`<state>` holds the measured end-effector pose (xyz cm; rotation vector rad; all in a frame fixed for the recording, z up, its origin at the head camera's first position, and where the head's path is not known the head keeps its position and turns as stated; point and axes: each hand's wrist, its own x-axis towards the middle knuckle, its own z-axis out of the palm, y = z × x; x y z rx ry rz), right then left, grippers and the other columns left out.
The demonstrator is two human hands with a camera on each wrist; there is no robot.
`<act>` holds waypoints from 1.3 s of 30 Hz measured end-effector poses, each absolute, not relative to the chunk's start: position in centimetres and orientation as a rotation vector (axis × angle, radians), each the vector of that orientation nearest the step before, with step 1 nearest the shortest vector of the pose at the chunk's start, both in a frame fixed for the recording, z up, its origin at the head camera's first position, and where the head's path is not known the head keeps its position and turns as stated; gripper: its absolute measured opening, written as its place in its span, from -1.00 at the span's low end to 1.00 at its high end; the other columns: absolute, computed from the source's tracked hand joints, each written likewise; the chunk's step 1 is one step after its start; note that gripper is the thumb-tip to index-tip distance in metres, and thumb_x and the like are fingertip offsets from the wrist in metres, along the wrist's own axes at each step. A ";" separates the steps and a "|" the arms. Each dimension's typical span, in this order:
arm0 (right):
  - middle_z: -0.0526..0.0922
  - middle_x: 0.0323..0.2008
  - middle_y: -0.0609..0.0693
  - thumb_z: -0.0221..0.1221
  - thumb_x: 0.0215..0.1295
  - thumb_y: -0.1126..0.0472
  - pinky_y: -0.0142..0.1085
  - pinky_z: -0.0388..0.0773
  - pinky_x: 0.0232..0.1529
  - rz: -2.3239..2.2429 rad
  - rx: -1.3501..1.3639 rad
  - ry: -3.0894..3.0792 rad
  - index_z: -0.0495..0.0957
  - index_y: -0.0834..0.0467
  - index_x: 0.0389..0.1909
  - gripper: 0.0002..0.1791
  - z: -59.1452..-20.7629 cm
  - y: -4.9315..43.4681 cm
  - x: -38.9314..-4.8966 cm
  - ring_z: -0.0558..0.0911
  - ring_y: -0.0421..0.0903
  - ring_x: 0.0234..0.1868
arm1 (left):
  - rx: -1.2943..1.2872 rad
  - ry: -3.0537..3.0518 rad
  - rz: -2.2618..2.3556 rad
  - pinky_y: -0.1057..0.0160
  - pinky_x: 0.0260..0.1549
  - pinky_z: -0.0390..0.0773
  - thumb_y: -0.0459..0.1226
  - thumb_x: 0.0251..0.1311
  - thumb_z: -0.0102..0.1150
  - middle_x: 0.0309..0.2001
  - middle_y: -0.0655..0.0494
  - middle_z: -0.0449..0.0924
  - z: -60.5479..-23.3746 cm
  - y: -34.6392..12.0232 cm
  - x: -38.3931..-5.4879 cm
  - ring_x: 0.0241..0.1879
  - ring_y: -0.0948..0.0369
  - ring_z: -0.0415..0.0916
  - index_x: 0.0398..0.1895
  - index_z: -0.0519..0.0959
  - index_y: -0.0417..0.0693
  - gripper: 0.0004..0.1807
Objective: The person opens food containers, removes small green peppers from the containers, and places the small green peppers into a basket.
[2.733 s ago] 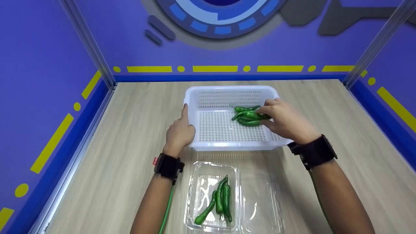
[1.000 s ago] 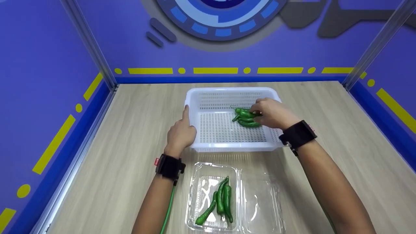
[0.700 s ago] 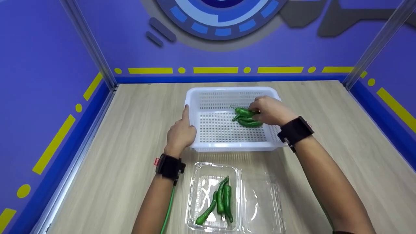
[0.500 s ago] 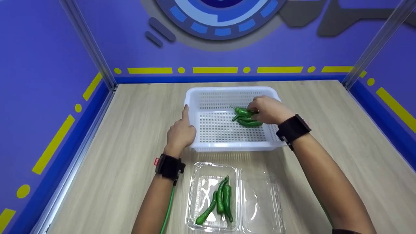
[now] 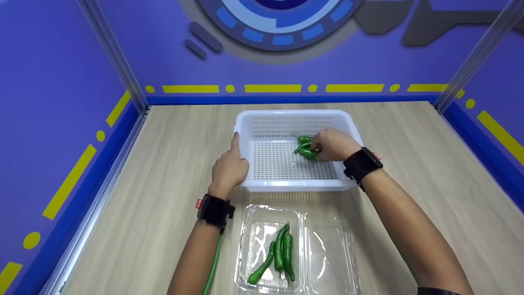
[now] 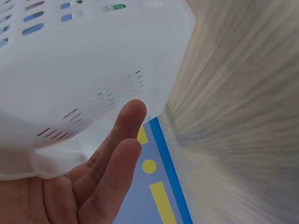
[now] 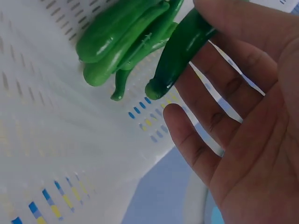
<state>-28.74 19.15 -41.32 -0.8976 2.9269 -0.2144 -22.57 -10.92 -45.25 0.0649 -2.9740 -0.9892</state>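
1 high head view, forward and downward; 2 close wrist views; white basket in all 3.

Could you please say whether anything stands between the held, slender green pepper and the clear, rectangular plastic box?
The white perforated plastic basket's near wall separates the pepper in the right hand from the box.

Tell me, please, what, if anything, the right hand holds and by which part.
The right hand pinches a green pepper back from its exposed end; the thumb hides the exact spot.
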 end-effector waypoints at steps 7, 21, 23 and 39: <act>0.66 -0.47 -0.01 0.46 -0.14 0.39 -0.17 0.49 -0.34 -0.192 -0.853 2.939 0.68 0.18 -0.51 -0.84 -42.6 19.4 -29.2 0.55 -0.06 -0.42 | 0.063 -2.980 -0.989 0.11 -0.53 0.34 -0.30 0.26 -0.14 -0.31 -0.05 0.62 -45.0 -10.8 -22.5 -0.46 0.05 0.52 0.68 -0.16 0.12 -0.10; 0.22 -0.67 -0.14 0.36 -0.15 0.46 -0.29 0.13 -0.53 -0.096 -0.796 2.869 0.27 0.03 -0.76 -0.55 -43.4 19.5 -30.0 0.18 -0.15 -0.60 | 0.069 -2.994 -0.983 0.12 -0.54 0.34 -0.30 0.27 -0.14 -0.32 -0.04 0.61 -45.2 -11.1 -22.6 -0.47 0.05 0.53 0.68 -0.18 0.13 -0.10; 0.06 -0.69 -0.16 0.26 -0.15 0.49 -0.30 -0.01 -0.54 -0.080 -0.812 2.855 0.12 -0.01 -0.77 -0.48 -43.3 19.5 -30.0 0.04 -0.17 -0.61 | 0.072 -2.995 -0.976 0.11 -0.54 0.34 -0.30 0.26 -0.15 -0.33 -0.05 0.62 -45.1 -11.1 -22.6 -0.47 0.04 0.53 0.68 -0.17 0.13 -0.10; -0.06 -0.65 -0.15 0.18 -0.18 0.53 -0.30 -0.09 -0.51 -0.078 -0.768 2.843 -0.01 -0.02 -0.72 -0.44 -42.8 19.7 -29.3 -0.08 -0.19 -0.58 | 0.063 -2.996 -1.002 0.14 -0.54 0.33 -0.29 0.29 -0.13 -0.35 -0.02 0.59 -45.1 -11.0 -22.5 -0.48 0.07 0.53 0.68 -0.20 0.12 -0.10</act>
